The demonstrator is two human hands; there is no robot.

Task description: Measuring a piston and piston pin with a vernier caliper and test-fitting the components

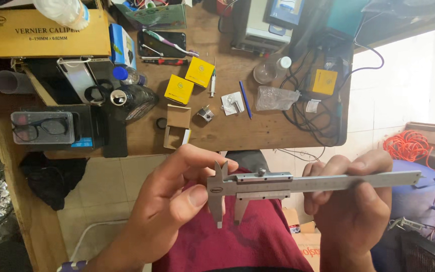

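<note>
- Because it is held up in the air over the lap, in front of the desk's near edge, the long grey metal measuring caliper [298, 184] lies flat across both hands with its jaws pointing down and a small gap between them.
- The left hand [174, 201] pinches the jaw end between thumb and fingers, likely to keep it steady.
- The right hand [351, 199] is closed around the long bar.
- Nothing is near the jaws, only the red cloth [247, 236] below.
- The brown wooden desk [258, 128] is crowded; two small yellow boxes [190, 80] sit near its middle and an open cardboard box [177, 126] by its near edge.
</note>
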